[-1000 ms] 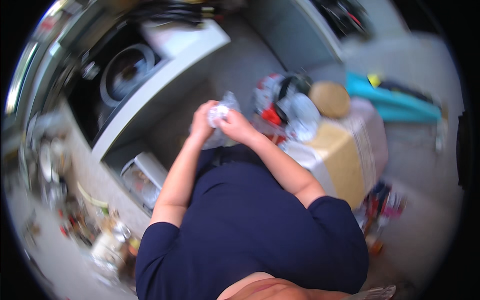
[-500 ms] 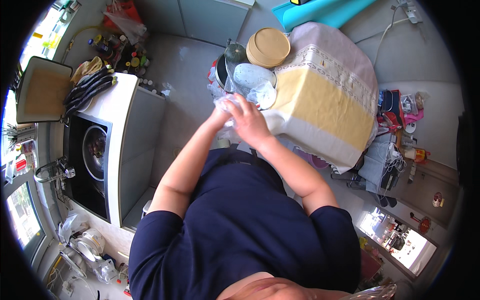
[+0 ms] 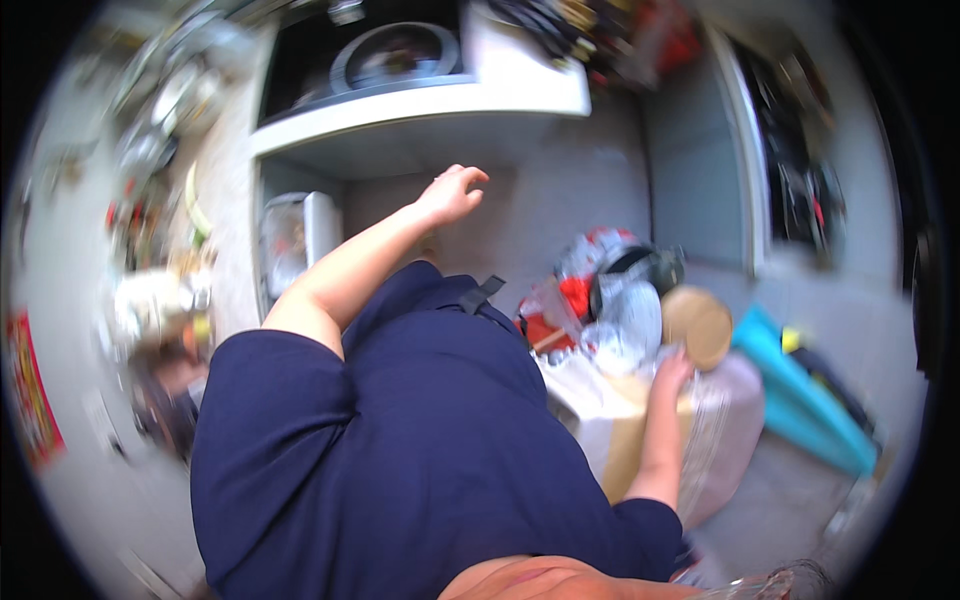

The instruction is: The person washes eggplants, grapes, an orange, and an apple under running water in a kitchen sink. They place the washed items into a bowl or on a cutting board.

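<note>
My left hand [image 3: 455, 195] hangs in the air over the floor in front of the sink counter. Its fingers are loosely bent and somewhat apart, with nothing seen in them. At the right, my right hand [image 3: 675, 368] is over the near side of the covered table, beside a round tan lidded container [image 3: 697, 327]. Blur hides its fingers, and I cannot tell whether it touches the container. Left of it a clear plastic bag [image 3: 608, 345] lies at the table's edge, with a pale oval melon-like thing [image 3: 632, 312] behind it.
A white counter [image 3: 430, 105] with a dark sink and a metal bowl [image 3: 395, 55] runs along the far side. The table has a yellow and grey cloth [image 3: 620, 440]. Red and clear bags [image 3: 560, 305] stand near it. A turquoise sheet-like thing [image 3: 805, 395] leans at the right.
My body has turned left, so the counter now lies ahead and the table at the right. My hands, together at clear plastic before, have parted: left hand toward the counter, right hand by the container.
</note>
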`<action>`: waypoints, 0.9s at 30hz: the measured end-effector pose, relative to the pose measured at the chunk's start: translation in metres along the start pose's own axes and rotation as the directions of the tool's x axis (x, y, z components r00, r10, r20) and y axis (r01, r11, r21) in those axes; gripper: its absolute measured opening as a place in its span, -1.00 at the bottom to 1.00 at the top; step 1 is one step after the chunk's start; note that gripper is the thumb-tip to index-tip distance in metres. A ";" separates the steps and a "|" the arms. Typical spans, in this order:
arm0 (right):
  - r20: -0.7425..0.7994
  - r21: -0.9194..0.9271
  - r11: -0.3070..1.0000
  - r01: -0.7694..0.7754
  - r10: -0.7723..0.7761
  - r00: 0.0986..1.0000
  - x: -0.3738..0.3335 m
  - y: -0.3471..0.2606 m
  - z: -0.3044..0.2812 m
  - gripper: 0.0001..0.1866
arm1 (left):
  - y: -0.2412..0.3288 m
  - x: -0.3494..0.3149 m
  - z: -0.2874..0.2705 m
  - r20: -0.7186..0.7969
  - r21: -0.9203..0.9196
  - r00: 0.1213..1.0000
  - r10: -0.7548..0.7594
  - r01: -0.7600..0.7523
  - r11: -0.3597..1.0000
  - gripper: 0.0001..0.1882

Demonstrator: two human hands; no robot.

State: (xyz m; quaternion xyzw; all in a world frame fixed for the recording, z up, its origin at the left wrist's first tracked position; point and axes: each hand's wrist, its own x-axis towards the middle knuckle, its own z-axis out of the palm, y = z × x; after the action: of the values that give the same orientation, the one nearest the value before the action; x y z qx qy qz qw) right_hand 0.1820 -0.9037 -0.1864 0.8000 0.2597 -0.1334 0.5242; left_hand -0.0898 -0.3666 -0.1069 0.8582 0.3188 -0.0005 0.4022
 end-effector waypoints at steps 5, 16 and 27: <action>-0.112 -0.315 0.905 0.285 -0.334 0.936 0.021 -0.025 0.035 -0.67 | -0.130 -0.139 -0.067 -0.433 0.030 0.793 -0.428 0.487 0.873 -0.63; 0.002 0.183 0.914 0.363 -0.370 0.929 0.011 0.004 -0.013 -0.78 | -0.202 -0.347 -0.005 -0.453 -0.384 0.157 -0.878 0.854 0.351 -0.64; 0.028 0.240 0.901 0.361 -0.378 0.925 0.003 0.002 -0.035 -0.75 | -0.203 -0.301 -0.047 -0.505 -0.314 0.321 -0.801 0.797 0.517 -0.60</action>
State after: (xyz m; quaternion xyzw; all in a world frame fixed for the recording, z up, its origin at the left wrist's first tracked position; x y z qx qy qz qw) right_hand 0.1840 -0.8717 -0.1718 0.7860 0.3698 -0.2893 0.4022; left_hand -0.4525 -0.4027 -0.1377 0.5394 0.8069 0.0717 0.2298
